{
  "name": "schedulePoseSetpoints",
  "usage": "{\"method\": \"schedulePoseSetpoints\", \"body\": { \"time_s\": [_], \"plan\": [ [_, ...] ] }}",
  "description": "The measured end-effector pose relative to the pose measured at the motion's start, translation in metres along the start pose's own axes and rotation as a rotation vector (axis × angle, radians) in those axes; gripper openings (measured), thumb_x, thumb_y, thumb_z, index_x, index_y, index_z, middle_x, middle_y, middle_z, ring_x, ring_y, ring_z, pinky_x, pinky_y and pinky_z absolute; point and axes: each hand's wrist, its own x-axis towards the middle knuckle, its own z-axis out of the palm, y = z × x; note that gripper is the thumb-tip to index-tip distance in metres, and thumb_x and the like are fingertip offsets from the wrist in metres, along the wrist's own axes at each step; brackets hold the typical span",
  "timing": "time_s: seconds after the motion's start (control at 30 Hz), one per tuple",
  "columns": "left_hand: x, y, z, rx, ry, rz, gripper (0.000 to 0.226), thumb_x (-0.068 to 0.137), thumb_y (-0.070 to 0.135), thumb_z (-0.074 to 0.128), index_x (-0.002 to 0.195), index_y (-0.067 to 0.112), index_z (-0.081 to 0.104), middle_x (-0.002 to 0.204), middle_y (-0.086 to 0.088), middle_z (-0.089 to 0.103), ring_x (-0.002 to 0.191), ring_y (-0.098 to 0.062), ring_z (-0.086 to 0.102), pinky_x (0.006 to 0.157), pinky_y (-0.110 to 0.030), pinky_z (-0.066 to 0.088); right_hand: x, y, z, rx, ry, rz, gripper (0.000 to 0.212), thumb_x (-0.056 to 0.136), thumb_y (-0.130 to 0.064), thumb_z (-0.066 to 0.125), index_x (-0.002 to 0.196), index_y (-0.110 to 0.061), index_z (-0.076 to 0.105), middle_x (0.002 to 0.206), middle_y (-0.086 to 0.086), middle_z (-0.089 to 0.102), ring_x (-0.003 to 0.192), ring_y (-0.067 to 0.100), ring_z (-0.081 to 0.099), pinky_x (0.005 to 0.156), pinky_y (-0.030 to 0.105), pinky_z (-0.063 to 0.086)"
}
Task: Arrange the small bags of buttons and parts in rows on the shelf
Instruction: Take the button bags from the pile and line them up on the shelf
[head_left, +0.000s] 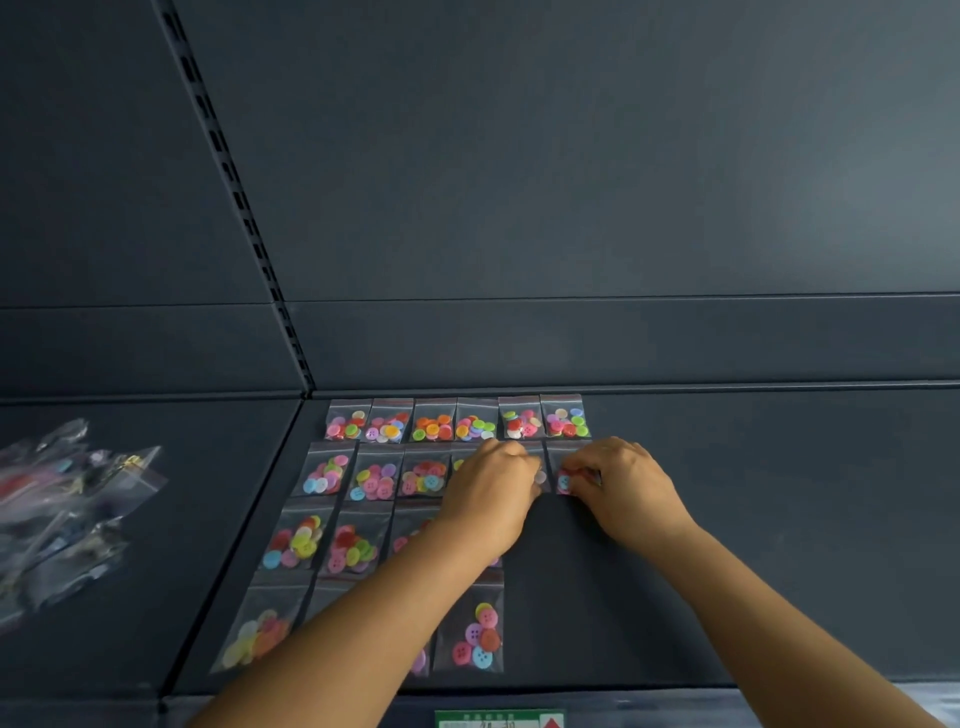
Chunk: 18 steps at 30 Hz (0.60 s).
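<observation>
Small clear bags of coloured buttons (434, 423) lie in rows on the dark shelf (753, 519). The back row holds several bags. In the second row my left hand (491, 488) rests with curled fingers on a bag (541, 476) that it mostly hides. My right hand (621, 480) pinches the bag at the row's right end (564, 482) against the shelf. My left forearm covers parts of the third and front rows. A bag with pink and purple buttons (475, 631) lies at the front.
A loose heap of unsorted clear bags (67, 512) lies on the neighbouring shelf panel at the left. A slotted upright (239, 208) runs up the back wall. A green and white price label (498, 719) sits on the shelf's front edge.
</observation>
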Motion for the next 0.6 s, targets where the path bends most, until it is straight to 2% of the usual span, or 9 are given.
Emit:
{"method": "schedulePoseSetpoints", "body": {
  "time_s": [0.17,0.3,0.47,0.53,0.6],
  "plan": [
    [0.001,0.001,0.000,-0.011,0.001,0.003,0.024,0.095,0.020,0.050,0.114,0.012,0.064,0.115,-0.002,0.059,0.109,-0.020,0.047,0.086,-0.033,0.044,0.000,-0.002,-0.003,-0.048,0.010,0.001,0.017,0.092,-0.024,0.057,0.096,-0.016,0.071,0.103,0.000,0.061,0.101,0.022,0.051,0.080,0.027,0.044],
    [-0.002,0.004,-0.005,-0.020,-0.017,-0.012,0.024,0.094,0.020,0.054,0.115,0.012,0.062,0.116,-0.002,0.057,0.110,-0.020,0.048,0.088,-0.034,0.045,0.001,-0.006,-0.007,-0.063,-0.023,0.012,0.018,0.092,-0.025,0.055,0.099,-0.017,0.069,0.108,0.002,0.058,0.104,0.023,0.050,0.078,0.029,0.045],
    [-0.012,0.006,-0.015,0.003,0.030,-0.040,0.037,0.095,0.024,0.053,0.130,0.014,0.053,0.130,-0.002,0.052,0.121,-0.019,0.045,0.098,-0.033,0.041,-0.003,-0.017,-0.012,-0.063,-0.027,-0.047,0.016,0.091,-0.020,0.050,0.095,-0.019,0.066,0.107,0.001,0.057,0.108,0.026,0.050,0.079,0.027,0.040],
    [-0.021,0.004,-0.022,0.040,0.049,-0.061,0.044,0.096,0.027,0.052,0.137,0.014,0.045,0.136,-0.003,0.049,0.125,-0.020,0.042,0.100,-0.033,0.039,-0.006,-0.027,-0.013,-0.072,-0.037,-0.085,0.026,0.092,-0.026,0.052,0.115,-0.023,0.063,0.120,-0.001,0.057,0.114,0.024,0.047,0.087,0.027,0.039],
    [-0.032,0.000,-0.030,0.060,0.068,-0.087,0.046,0.096,0.030,0.051,0.138,0.015,0.044,0.137,-0.002,0.048,0.126,-0.020,0.041,0.101,-0.034,0.040,-0.007,-0.039,-0.012,-0.077,-0.033,-0.131,0.036,0.092,-0.032,0.054,0.127,-0.023,0.057,0.130,-0.001,0.054,0.121,0.023,0.044,0.098,0.030,0.037]
  ]
}}
